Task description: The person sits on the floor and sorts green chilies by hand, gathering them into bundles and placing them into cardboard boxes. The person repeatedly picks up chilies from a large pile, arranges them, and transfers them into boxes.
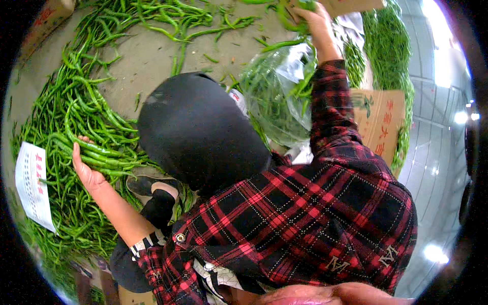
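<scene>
On the left, my left hand (90, 173) cradles a bunch of long green chili peppers (103, 158), thumb upright and fingertips partly hidden behind them. A large heap of loose green chilies (82, 213) lies under and around it. At the top right, my right hand (318, 28) is closed around several green chilies (299, 23), blurred and partly cut off by the frame. Just below it stands a clear plastic bag (263, 87) filled with green chilies. My right sleeve passes along the bag's right side.
My dark-clad knee (202, 126) rises between both hands, with my shoe (146, 185) beside the heap. A printed white sheet (34, 187) lies on the chilies. A printed cardboard piece (381, 122) leans at right, before more chilies (389, 49). Another cardboard box (47, 26) stands upper left.
</scene>
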### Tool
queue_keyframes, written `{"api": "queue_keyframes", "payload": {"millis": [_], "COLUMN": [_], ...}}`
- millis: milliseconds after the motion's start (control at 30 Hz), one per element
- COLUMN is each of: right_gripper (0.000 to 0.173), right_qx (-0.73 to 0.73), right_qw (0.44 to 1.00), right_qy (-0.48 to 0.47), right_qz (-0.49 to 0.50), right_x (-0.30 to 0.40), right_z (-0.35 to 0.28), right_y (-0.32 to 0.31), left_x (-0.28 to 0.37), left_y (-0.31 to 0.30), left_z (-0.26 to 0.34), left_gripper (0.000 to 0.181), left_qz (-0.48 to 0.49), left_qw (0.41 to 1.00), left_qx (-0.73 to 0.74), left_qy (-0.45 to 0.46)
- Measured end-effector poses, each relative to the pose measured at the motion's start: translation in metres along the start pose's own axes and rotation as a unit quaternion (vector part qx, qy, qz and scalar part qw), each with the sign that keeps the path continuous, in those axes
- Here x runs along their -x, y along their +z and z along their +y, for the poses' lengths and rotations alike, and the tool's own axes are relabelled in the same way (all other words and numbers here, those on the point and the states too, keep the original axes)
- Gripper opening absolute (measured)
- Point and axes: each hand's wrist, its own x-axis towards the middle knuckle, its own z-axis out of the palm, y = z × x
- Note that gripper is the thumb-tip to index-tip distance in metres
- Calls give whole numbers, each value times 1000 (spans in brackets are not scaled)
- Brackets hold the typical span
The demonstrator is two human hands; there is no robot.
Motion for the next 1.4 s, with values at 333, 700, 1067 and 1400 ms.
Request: {"api": "queue_keyframes", "payload": {"millis": [333, 700, 1067, 1400], "right_gripper": [38, 47, 34, 16], "right_qx": [593, 253, 624, 525], "right_qw": [794, 899, 525, 674], "right_qy": [-70, -234, -122, -267], "right_qz": [-115, -269, -566, -446], "right_x": [112, -77, 5, 123], "right_z": [313, -57, 29, 119], "right_y": [-341, 53, 423, 421], "left_x": [-19, 32, 6, -34], "left_y": [12, -28, -41, -39], "left_z": [49, 200, 134, 126], "left_gripper": [42, 40, 44, 40], "left_qz": [4, 7, 38, 2], "left_qw": [992, 932, 944, 957], "left_qx": [-81, -335, -324, -288], "left_qy": [95, 139, 44, 27]}}
